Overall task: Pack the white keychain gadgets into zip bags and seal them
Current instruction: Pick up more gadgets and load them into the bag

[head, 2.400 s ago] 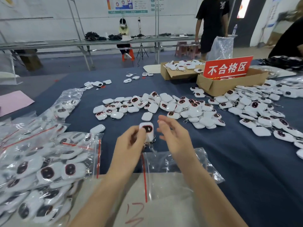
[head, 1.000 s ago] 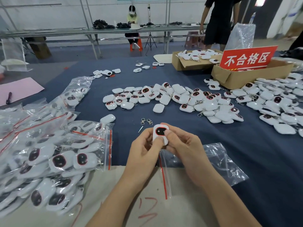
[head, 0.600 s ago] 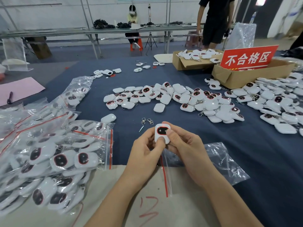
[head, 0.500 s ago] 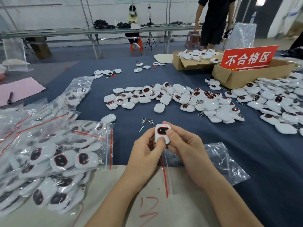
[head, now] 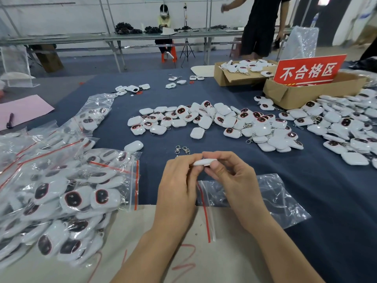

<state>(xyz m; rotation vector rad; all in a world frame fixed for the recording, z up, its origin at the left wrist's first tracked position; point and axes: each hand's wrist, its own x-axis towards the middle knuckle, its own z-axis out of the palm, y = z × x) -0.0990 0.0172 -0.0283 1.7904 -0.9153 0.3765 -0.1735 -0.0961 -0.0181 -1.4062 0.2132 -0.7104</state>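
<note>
Both hands hold one white keychain gadget [head: 204, 161] edge-on above the blue table, so its screen is hidden. My left hand [head: 179, 184] pinches its left end and my right hand [head: 230, 176] pinches its right end between thumb and fingers. Under my hands lies an empty clear zip bag [head: 271, 199] with a red seal strip. A long heap of loose gadgets [head: 214, 121] lies across the middle of the table. Filled zip bags [head: 67, 188] are stacked at the left.
Two loose metal clasps [head: 181, 149] lie just beyond my hands. Cardboard boxes [head: 306, 92], one with a red sign [head: 308, 70], stand at the back right, with more gadgets [head: 346, 129] heaped beside them. A beige sheet [head: 142, 252] covers the near edge. A person in black [head: 263, 27] stands behind.
The gadget was held upright with its dark screen facing me; now it is tipped flat and edge-on between both hands. The person in black has raised an arm.
</note>
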